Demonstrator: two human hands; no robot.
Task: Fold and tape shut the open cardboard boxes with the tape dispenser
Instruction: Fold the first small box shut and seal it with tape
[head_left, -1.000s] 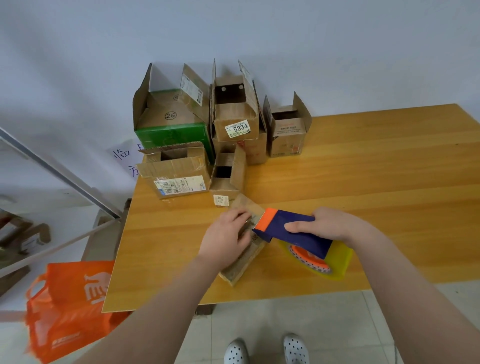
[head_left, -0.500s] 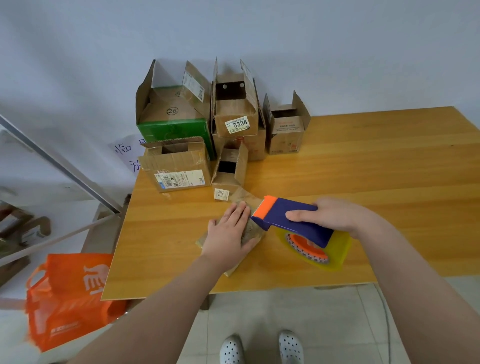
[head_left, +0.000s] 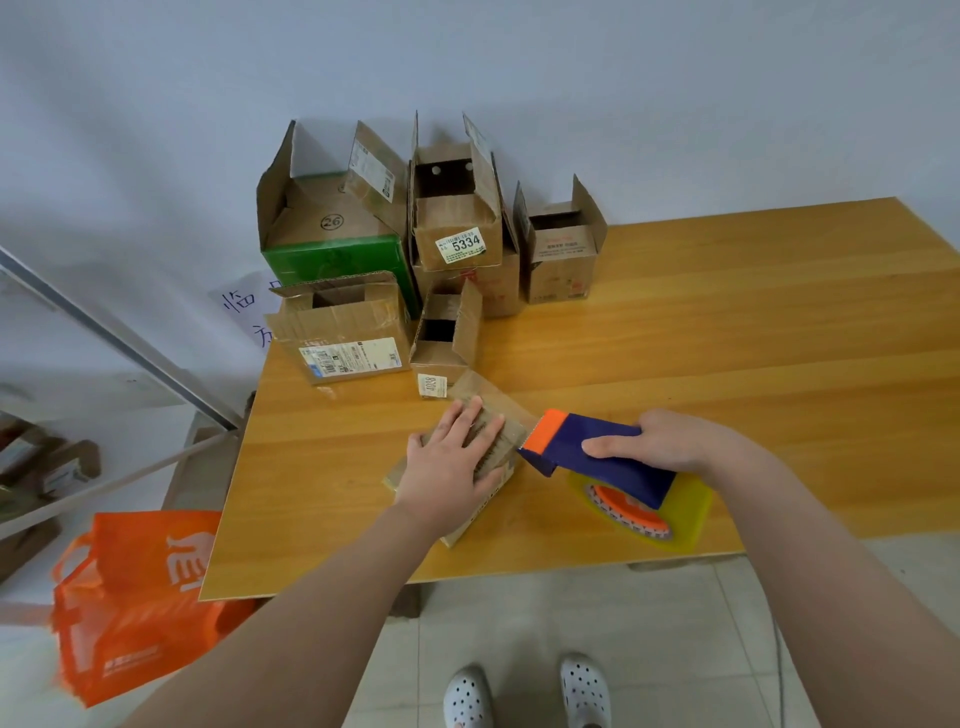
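Note:
A small flat cardboard box (head_left: 496, 415) lies near the front of the wooden table (head_left: 727, 338). My left hand (head_left: 449, 465) presses flat on top of it, fingers straight. My right hand (head_left: 660, 441) grips the blue handle of the tape dispenser (head_left: 618, 473), whose orange nose touches the box's right edge. Its yellow guard and orange roll sit just over the table. Several open cardboard boxes (head_left: 452, 208) stand at the table's back left, flaps up.
The green-sided box (head_left: 337, 254) and a labelled box (head_left: 343, 338) crowd the back left corner. A small open box (head_left: 447, 338) stands just behind the one under my hand. An orange bag (head_left: 135, 597) sits on the floor at left. The table's front edge runs near my arms.
My left hand flattened out on the small box, which shifted slightly. The dispenser stayed at the box's right edge.

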